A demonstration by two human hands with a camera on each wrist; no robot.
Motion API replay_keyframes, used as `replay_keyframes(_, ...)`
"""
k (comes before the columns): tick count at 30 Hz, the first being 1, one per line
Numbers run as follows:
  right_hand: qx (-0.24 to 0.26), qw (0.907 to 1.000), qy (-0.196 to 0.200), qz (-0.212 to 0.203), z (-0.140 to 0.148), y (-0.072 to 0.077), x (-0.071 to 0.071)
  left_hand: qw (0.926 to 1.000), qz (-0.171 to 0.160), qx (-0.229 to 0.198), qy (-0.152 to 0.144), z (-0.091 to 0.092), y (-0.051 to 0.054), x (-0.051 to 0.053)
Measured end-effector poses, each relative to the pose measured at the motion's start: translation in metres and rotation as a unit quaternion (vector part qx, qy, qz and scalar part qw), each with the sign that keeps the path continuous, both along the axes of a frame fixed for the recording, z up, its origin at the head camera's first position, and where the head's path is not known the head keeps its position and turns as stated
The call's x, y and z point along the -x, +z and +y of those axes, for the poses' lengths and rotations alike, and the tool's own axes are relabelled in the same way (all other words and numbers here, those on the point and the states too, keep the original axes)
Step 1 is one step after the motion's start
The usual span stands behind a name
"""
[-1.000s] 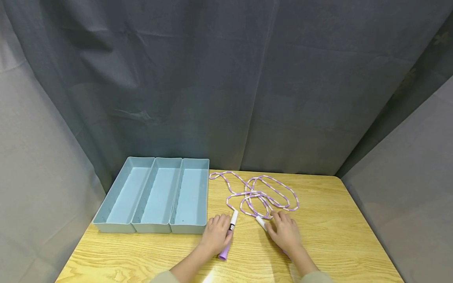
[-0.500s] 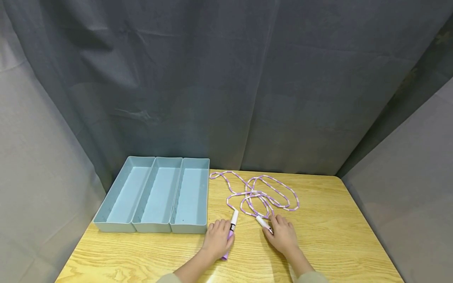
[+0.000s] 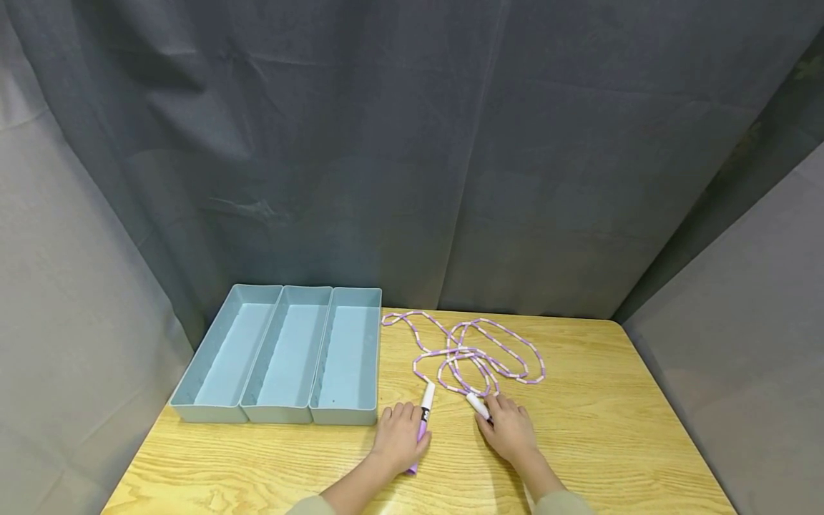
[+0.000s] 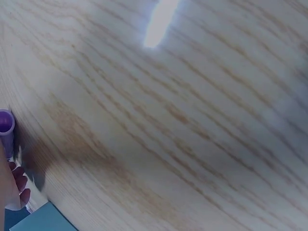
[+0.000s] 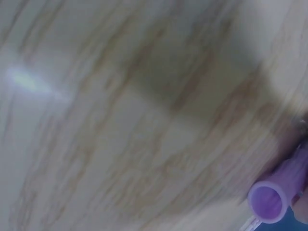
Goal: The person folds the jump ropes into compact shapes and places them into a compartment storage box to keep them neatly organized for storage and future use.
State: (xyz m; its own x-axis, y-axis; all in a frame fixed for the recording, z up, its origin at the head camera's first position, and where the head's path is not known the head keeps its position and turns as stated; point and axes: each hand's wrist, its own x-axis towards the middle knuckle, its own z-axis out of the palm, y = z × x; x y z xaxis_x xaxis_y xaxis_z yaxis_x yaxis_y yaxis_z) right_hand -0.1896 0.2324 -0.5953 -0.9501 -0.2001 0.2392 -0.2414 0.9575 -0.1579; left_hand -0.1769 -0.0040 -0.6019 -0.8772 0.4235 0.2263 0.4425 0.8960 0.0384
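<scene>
The beaded jump rope [image 3: 460,350] lies in crossed loops on the surface [image 3: 611,415]. The left hand [image 3: 396,436] has its fingers wrapped over the left handle [image 3: 428,397]; the right hand [image 3: 511,430] appears to grip the right handle [image 3: 477,405]. Raising both slowly and evenly should keep the loops from tightening.

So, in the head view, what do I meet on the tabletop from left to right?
Left tray, middle tray, right tray, left grip, left white handle end, right white handle end, right grip.
</scene>
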Motion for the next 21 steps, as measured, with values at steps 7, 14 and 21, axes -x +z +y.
replay_keyframes(7,-0.003,1.0000,-0.001,-0.005,-0.0019,-0.0042,0.0000,0.9999,-0.014,0.007,0.003,0.0010,-0.0010,0.0014)
replay_keyframes(14,-0.009,0.9999,0.004,-0.011,-0.0020,-0.0050,-0.0003,0.9999,-0.013,0.011,0.001,0.0013,0.0000,0.0009)
replay_keyframes(21,-0.013,0.9998,0.007,-0.014,-0.0023,-0.0054,-0.0008,1.0000,0.003,0.006,0.003,0.0035,0.0013,-0.0007)
